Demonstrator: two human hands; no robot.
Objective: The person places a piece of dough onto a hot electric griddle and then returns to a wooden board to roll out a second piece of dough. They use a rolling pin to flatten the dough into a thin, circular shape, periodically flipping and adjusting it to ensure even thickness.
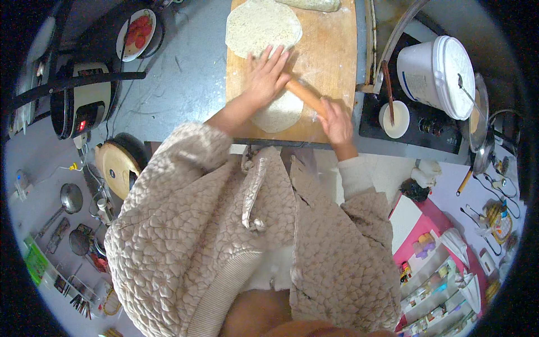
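Observation:
My right hand is closed around the near end of a wooden rolling pin. The pin slants up and left until it passes out of sight at my left hand. Those left fingers are stretched and spread, with the thumb against the pin; whether the palm grips it is hidden. Under the pin and left hand lies a flat piece of dough, partly covered. A large round dough sheet rests farther back, by my left fingertips. Both lie on a floured wooden board. A thick dough roll sits at its far edge.
Left are a plate of cut red food and a lit cooker. On the right, a white bucket of white powder stands by a small bowl with chopsticks on a black cooktop. A faucet-like curved bar rises beside the board.

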